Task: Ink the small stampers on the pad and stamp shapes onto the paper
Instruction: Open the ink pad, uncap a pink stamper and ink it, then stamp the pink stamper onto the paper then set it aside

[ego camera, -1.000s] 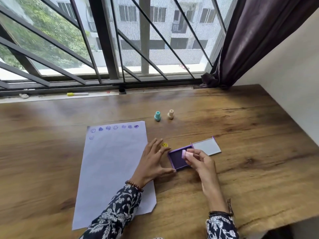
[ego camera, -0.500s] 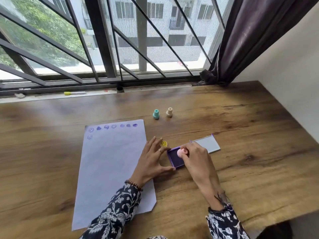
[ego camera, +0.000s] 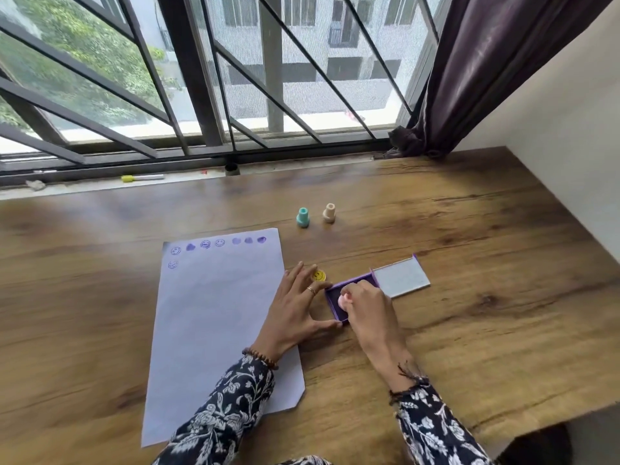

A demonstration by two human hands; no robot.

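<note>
My right hand point(ego camera: 367, 305) grips a small pink stamper point(ego camera: 343, 299) and presses it down into the purple ink pad point(ego camera: 335, 293). The pad's lid point(ego camera: 401, 280) lies flipped back to the right. My left hand point(ego camera: 295, 310) rests flat with fingers spread, its thumb against the pad's near-left corner and the palm on the edge of the white paper point(ego camera: 214, 330). A row of purple stamped shapes runs along the paper's top edge. A yellow smiley stamper point(ego camera: 318, 275) lies just beyond my left fingers.
A teal stamper point(ego camera: 303, 218) and a cream stamper point(ego camera: 329, 213) stand upright on the wooden table point(ego camera: 486, 330) behind the pad. A yellow-capped marker point(ego camera: 142, 178) lies on the window sill. A dark curtain point(ego camera: 469, 78) hangs at the back right beside a white wall.
My right hand turned the pink stamper from held above the pad to pressed down into the ink. My left hand stayed in place.
</note>
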